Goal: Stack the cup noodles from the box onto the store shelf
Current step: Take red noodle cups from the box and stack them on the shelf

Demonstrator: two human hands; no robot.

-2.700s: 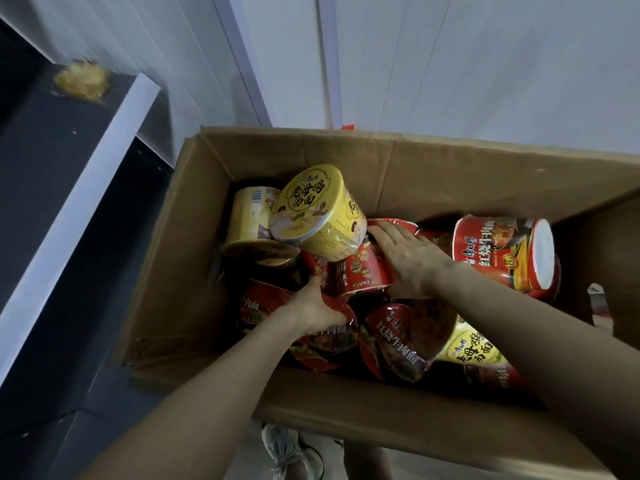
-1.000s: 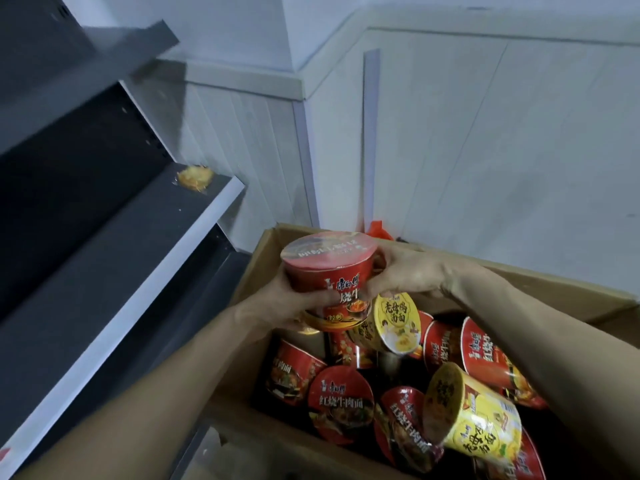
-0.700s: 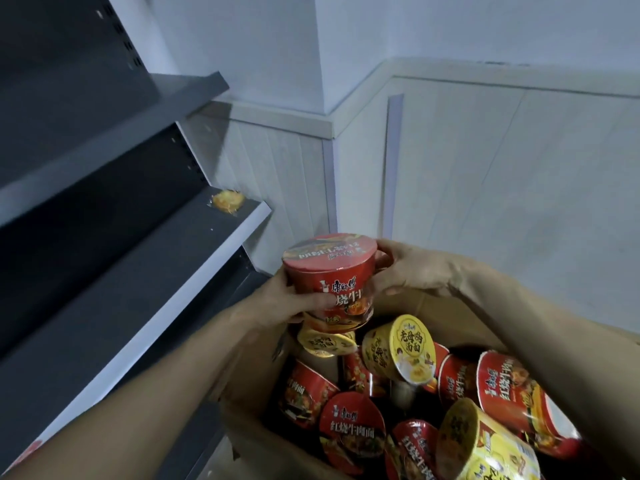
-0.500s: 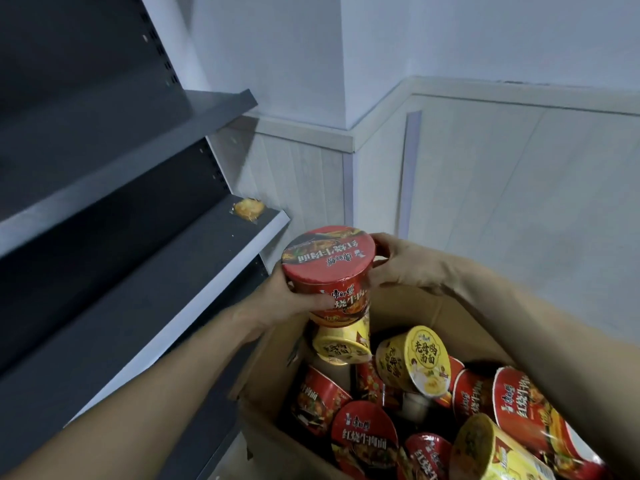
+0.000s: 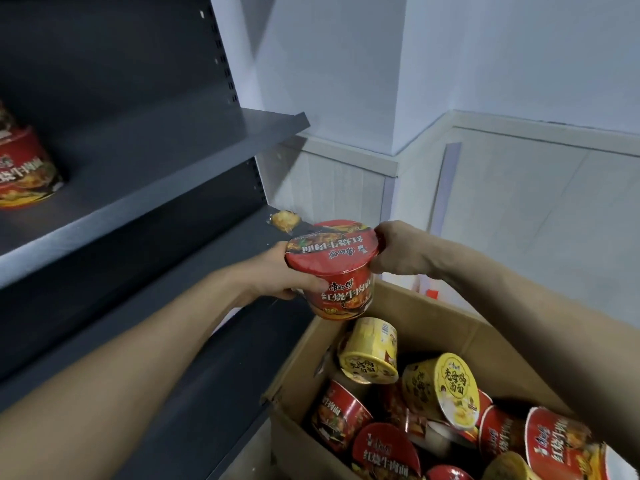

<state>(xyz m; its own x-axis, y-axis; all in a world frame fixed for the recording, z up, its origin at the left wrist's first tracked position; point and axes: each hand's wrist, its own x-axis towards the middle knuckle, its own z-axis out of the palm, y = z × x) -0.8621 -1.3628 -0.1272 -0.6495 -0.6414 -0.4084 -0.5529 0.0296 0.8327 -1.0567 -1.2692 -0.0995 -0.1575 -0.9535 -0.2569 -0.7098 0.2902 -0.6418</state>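
Cup (image 5: 334, 268) in left hand (image 5: 277, 275) hides right hand (image 5: 403, 251) partly (shelf cup (image 5: 24, 168) cropped).

- The left hand (image 5: 277, 271) is bare: a broad, smooth back, with the thumb showing as a short, rounded shape along its near edge.
- The right hand (image 5: 401, 251) is bare too; its back shows a row of low knuckle bumps and a faint ridge running towards the wrist.
- The left forearm (image 5: 138, 368) is uncovered from the wrist to the lower left edge of the view, and looks much thicker close to the camera.
- The right forearm (image 5: 519, 306) is likewise uncovered from the wrist to the right edge.
- Whether a sleeve begins higher on either arm cannot be told.
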